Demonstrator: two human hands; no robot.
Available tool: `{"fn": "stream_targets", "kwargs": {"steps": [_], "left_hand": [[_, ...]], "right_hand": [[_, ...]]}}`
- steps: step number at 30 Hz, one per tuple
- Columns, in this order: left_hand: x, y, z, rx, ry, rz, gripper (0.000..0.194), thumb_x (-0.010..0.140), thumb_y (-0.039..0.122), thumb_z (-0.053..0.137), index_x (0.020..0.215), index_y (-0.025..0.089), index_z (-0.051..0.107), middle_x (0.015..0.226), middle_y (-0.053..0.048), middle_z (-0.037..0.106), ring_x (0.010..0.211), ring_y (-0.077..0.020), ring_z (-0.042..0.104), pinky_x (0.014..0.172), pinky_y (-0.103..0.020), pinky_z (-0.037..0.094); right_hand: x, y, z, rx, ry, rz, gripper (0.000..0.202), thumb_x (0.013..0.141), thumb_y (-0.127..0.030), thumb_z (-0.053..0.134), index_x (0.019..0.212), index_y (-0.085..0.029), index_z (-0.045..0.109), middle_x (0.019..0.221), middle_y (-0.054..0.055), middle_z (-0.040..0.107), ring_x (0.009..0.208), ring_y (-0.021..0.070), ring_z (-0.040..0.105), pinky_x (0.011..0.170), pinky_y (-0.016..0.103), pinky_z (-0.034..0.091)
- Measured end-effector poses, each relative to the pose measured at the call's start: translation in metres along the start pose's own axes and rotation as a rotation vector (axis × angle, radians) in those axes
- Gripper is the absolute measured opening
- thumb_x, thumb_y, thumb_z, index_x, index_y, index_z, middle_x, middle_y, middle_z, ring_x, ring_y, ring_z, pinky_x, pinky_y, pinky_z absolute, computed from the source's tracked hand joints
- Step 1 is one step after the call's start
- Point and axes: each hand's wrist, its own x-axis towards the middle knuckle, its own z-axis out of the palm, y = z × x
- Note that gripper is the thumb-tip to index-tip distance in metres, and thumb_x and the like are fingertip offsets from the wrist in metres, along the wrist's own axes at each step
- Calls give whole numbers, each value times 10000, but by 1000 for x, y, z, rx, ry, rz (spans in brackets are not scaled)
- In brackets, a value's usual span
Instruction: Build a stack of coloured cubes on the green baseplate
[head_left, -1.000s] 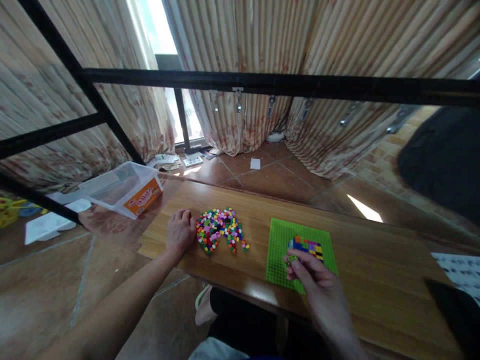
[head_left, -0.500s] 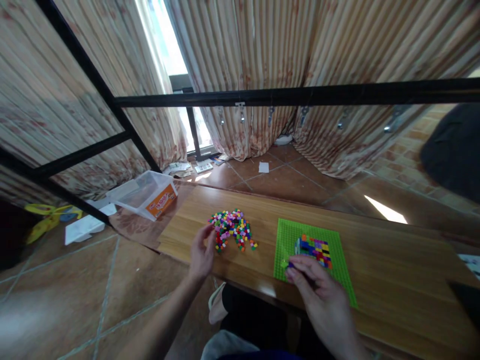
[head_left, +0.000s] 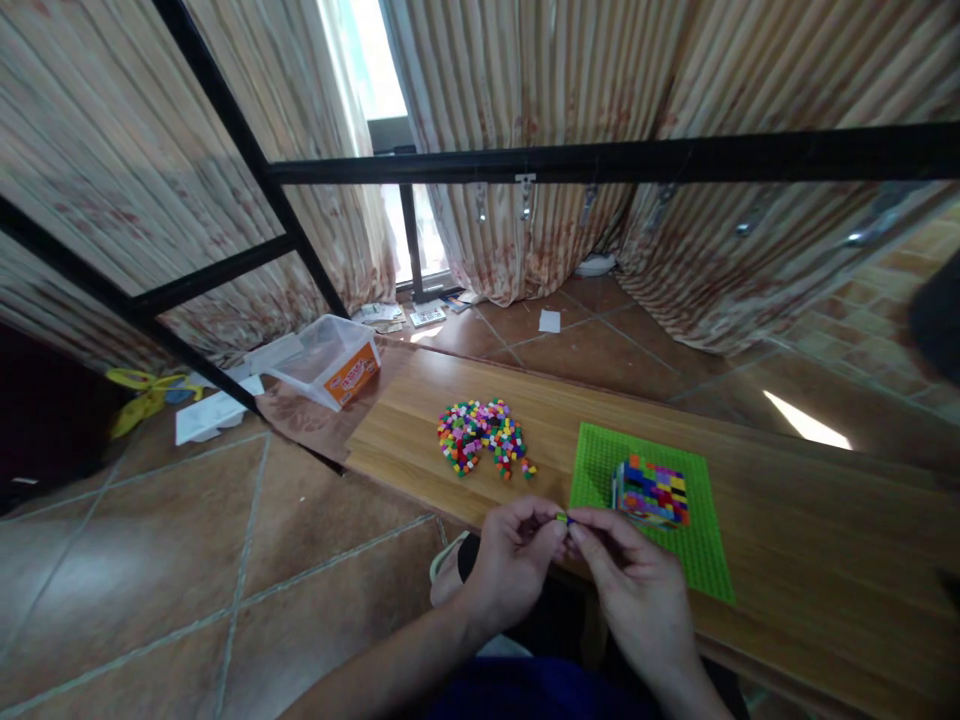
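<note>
Pinching a small green brick (head_left: 562,517) with clamped fingers of left hand (head_left: 514,565) and right hand (head_left: 643,580), near the green baseplate (head_left: 596,447). Apparently partway along: showing a multicoloured block (head_left: 654,490) assembled on the baseplate, with loose bricks (head_left: 460,437) left of it unplaced.

The long brown wood-grained worktop (head_left: 817,545) carries a loose heap of small multicoloured plastic bricks (head_left: 466,432); right of it lies a flat green studded plastic baseplate (head_left: 709,555).

patterned curtains (head_left: 555,90) above brown tiled floor (head_left: 172,560)
</note>
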Motion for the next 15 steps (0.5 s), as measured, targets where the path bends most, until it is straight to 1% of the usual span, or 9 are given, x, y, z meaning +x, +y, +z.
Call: {"fn": "stream_targets", "kwargs": {"steps": [3, 5, 7, 10, 11, 13, 15], "left_hand": [[2, -7, -3, -104, 136, -71, 327, 672, 406, 815, 749, 140, 643, 588, 12, 635, 514, -94, 572, 567, -221, 488], [4, -7, -11, -153, 206, -119, 334, 649, 387, 832, 758, 133, 642, 601, 6, 649, 493, -91, 571, 548, -220, 490], [7, -5, -21, -217, 199, -193, 329, 635, 349, 845, 770, 122, 649, 634, -7, 662, 502, -87, 575, 549, -218, 499], [10, -3, -37, -344, 94, -334, 305, 627, 280, 853, 789, 107, 660, 673, -24, 665, 540, -87, 585, 578, -225, 525], [10, -4, -42, -382, 80, -367, 284, 641, 256, 843, 801, 106, 662, 682, -24, 661, 549, -83, 585, 588, -223, 531], [11, -8, -50, -429, 106, -407, 222, 690, 214, 803, 827, 109, 664, 691, -12, 647, 552, -70, 581, 597, -209, 531], [12, -14, -58, -439, 167, -435, 158, 739, 178, 751, 853, 116, 661, 690, 4, 628, 541, -54, 571, 584, -186, 517]], "right_hand": [[0, 7, 6, 55, 79, 57, 287, 743, -454, 713, 870, -198, 743, 826, 61, 741, 674, 175, 685, 622, 291, 588], [3, 14, 7, 74, 128, 109, 306, 715, -465, 730, 855, -193, 738, 769, 53, 734, 629, 175, 677, 603, 300, 584], [9, 24, 7, 84, 125, 151, 327, 697, -475, 735, 856, -190, 734, 736, 49, 727, 617, 182, 676, 600, 311, 579], [21, 42, 13, 66, 54, 166, 338, 715, -481, 700, 888, -192, 725, 776, 57, 736, 665, 200, 687, 643, 338, 572], [25, 49, 17, 35, 36, 155, 332, 731, -477, 676, 899, -194, 722, 807, 62, 740, 691, 206, 690, 667, 349, 568], [36, 60, 27, -76, 12, 121, 309, 764, -458, 619, 899, -199, 719, 848, 69, 743, 721, 215, 688, 708, 370, 553], [47, 69, 37, -227, 9, 53, 288, 785, -424, 560, 883, -206, 719, 871, 70, 742, 757, 222, 683, 751, 385, 533]]}}
